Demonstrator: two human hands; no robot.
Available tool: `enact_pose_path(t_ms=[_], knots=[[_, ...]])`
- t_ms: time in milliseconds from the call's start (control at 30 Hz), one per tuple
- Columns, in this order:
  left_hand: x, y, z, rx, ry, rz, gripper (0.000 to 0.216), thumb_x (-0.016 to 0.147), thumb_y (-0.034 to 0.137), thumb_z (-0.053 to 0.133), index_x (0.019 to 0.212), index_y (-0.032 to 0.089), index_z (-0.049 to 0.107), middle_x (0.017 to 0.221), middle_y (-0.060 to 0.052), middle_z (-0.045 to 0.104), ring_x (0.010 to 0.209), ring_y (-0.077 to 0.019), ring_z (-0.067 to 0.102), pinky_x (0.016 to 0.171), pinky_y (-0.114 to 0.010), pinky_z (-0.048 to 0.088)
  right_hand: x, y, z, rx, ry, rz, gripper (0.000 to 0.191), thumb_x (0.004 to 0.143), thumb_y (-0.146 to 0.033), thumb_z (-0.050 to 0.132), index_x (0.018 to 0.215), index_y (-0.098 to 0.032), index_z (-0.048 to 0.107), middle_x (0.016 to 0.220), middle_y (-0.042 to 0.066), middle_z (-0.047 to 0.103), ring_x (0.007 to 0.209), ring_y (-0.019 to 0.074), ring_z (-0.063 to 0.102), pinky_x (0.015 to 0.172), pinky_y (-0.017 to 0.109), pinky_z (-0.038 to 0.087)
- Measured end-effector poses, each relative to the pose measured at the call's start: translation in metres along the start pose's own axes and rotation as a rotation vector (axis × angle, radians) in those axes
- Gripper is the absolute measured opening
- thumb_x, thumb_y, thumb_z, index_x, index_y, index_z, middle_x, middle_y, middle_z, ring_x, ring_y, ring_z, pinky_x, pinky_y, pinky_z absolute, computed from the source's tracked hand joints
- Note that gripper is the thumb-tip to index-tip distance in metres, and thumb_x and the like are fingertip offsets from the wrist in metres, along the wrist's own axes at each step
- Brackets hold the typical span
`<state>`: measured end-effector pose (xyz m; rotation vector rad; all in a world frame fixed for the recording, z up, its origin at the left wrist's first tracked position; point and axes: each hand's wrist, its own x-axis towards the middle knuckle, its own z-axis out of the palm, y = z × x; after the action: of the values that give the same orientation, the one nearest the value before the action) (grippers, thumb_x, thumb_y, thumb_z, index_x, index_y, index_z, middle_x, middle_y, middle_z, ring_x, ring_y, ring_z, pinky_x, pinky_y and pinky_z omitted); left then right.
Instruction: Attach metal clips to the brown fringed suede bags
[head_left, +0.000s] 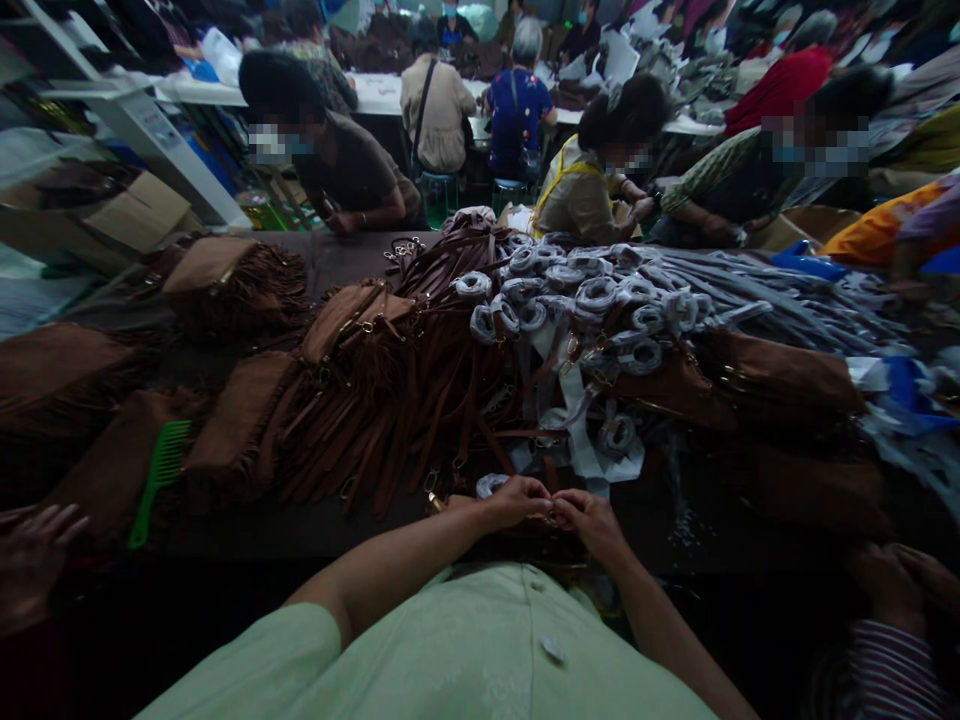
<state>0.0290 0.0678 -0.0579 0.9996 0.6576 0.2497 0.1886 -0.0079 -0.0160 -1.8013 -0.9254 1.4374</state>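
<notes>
My left hand [516,500] and my right hand [592,517] meet at the near edge of the dark table [330,530], fingers curled and pinched together over something small that I cannot make out. Just in front of them lies a pile of brown leather straps [420,400] with metal clasps, and a small wrapped roll [491,485] sits beside my left hand. Behind the straps are several grey wrapped rolls [592,290].
Brown fringed bags [232,280] cover the left of the table, and a green comb [159,475] lies near them. Another person's hand [34,555] rests at the far left, another [900,580] at the right. Several people work across the table and behind.
</notes>
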Motion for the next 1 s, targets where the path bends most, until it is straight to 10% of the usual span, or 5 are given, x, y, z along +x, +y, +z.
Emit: enact_pose_path(t_ms=[700, 1000], knots=[[-0.001, -0.001, 0.005, -0.163, 0.219, -0.087, 0.056, 0.032, 0.034, 0.087, 0.069, 0.014, 0.049, 0.057, 0.004, 0.055, 0.050, -0.0093, 0.053, 0.048, -0.020, 0.039, -0.014, -0.004, 0.012, -0.153, 0.050, -0.082, 0.030, 0.075, -0.044, 0.059, 0.082, -0.017, 0.073, 0.067, 0.003, 0.068, 0.062, 0.0177, 0.062, 0.056, 0.026, 0.049], [-0.003, 0.012, -0.015, 0.233, 0.139, -0.166, 0.038, 0.059, 0.036, 0.076, 0.083, 0.015, 0.056, 0.069, -0.002, 0.063, 0.066, -0.0163, 0.062, 0.058, -0.024, 0.045, -0.012, -0.004, 0.012, -0.165, 0.005, -0.071, 0.033, 0.074, -0.046, 0.058, 0.084, -0.018, 0.073, 0.074, 0.005, 0.071, 0.066, 0.0201, 0.064, 0.059, 0.028, 0.050]])
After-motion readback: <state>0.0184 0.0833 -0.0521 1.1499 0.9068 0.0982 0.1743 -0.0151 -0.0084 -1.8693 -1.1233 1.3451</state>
